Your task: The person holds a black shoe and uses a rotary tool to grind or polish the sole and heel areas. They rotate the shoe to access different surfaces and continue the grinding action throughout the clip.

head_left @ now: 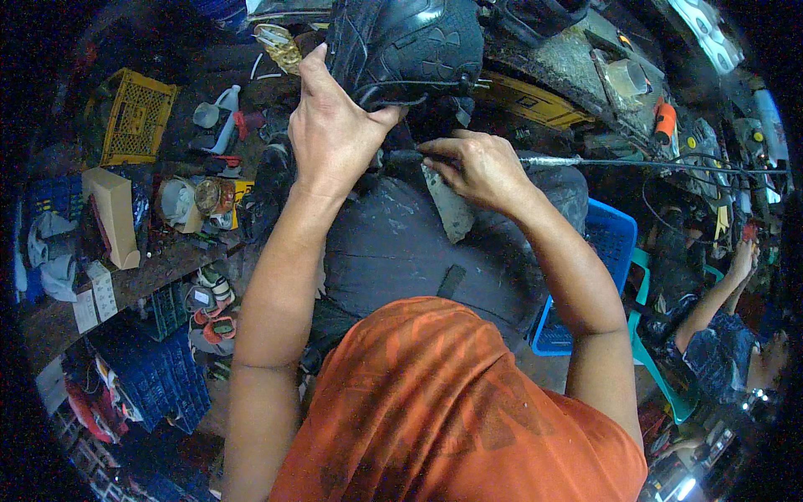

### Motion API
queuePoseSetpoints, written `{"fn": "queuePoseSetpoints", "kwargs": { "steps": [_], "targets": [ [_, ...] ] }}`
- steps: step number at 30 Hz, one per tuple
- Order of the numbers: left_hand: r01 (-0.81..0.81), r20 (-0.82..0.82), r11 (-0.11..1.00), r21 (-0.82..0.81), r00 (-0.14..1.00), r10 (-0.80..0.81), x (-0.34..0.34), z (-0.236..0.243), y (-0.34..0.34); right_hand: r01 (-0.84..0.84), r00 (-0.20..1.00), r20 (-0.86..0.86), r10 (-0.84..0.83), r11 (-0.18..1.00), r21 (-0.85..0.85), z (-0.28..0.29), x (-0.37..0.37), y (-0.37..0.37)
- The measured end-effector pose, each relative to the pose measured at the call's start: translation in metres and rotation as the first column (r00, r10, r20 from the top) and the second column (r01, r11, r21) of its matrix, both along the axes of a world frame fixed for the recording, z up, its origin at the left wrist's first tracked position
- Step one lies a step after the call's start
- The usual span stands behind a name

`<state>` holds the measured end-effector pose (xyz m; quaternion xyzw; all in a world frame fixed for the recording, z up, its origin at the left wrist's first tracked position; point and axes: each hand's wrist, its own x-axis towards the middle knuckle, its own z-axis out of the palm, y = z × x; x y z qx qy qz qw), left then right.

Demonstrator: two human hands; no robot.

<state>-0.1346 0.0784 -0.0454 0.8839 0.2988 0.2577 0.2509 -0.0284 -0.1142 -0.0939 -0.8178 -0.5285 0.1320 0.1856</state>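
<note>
A black shoe (410, 54) with stitched panels and a raised emblem is at the top centre, above my lap. My left hand (341, 125) grips its left side, thumb and fingers spread around the lower edge. Just to the right, my right hand (478, 163) is closed around a slim dark corded tool (406, 156). A silver-wrapped stretch of its cord (548, 160) runs right from my fist and continues as a black cable. The tool's tip is in shadow beneath the shoe, so contact cannot be made out. A stained greyish flap (449, 205) hangs below my right hand over my dark trousers.
A worn bench (544, 71) stands ahead on the right, with an orange bottle (665, 123) and a clear cup (627, 78). A blue basket (609, 243) is beside my right arm. To the left are a yellow crate (138, 117) and cardboard box (113, 217). Another person (715, 343) sits far right.
</note>
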Motion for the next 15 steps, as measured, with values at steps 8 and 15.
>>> {"fn": "queuePoseSetpoints", "kwargs": {
  "steps": [8, 15],
  "targets": [
    [0.002, 0.006, 1.000, -0.015, 1.000, -0.002, 0.000, 0.000, 0.001, 0.013, 1.000, -0.012, -0.013, 0.999, 0.033, 0.006, -0.004, -0.005],
    [0.002, -0.015, 1.000, -0.010, 1.000, -0.003, -0.001, 0.001, 0.000, 0.043, 0.999, -0.007, -0.043, 0.998, 0.046, 0.004, -0.017, -0.005]
  ]
}}
